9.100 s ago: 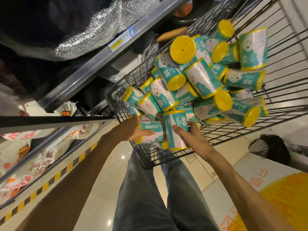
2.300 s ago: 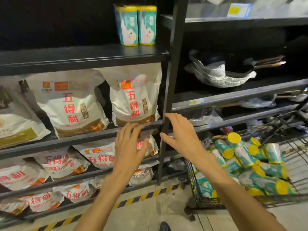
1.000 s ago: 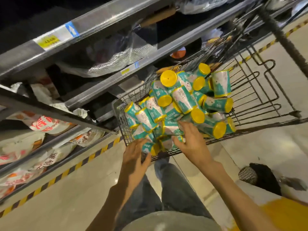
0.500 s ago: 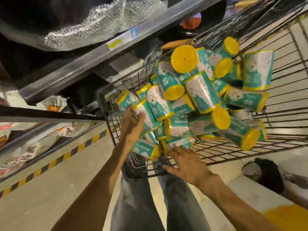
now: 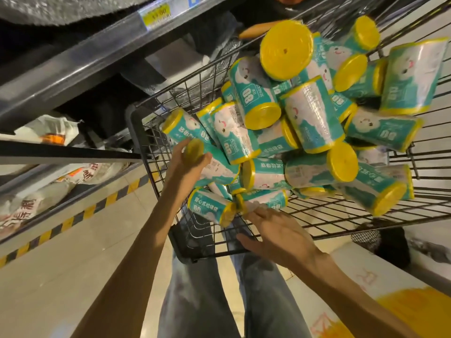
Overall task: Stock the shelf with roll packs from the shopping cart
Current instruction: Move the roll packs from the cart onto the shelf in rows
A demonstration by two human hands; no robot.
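A wire shopping cart (image 5: 136, 132) holds a heap of several teal roll packs with yellow ends (image 5: 312, 118). My left hand (image 5: 183, 167) reaches over the cart's near-left corner and grips one roll pack (image 5: 217, 169) around its yellow end. My right hand (image 5: 278, 232) lies at the cart's near edge with fingers stretched out, the fingertips touching a low-lying roll pack (image 5: 263, 203). Another pack (image 5: 207, 208) lies between my two hands at the bottom of the heap.
Metal shelving (image 5: 73, 67) with a yellow price tag (image 5: 156, 14) runs along the left. Lower shelves hold white flour bags (image 5: 22, 206). A yellow-black floor stripe (image 5: 73, 220) borders the shelf base. My legs stand behind the cart. A dark bag (image 5: 390, 245) lies right.
My left hand has closed around the end of a pack at the cart's near-left corner. My right hand has slid forward to the low pack. The view has come closer to the cart.
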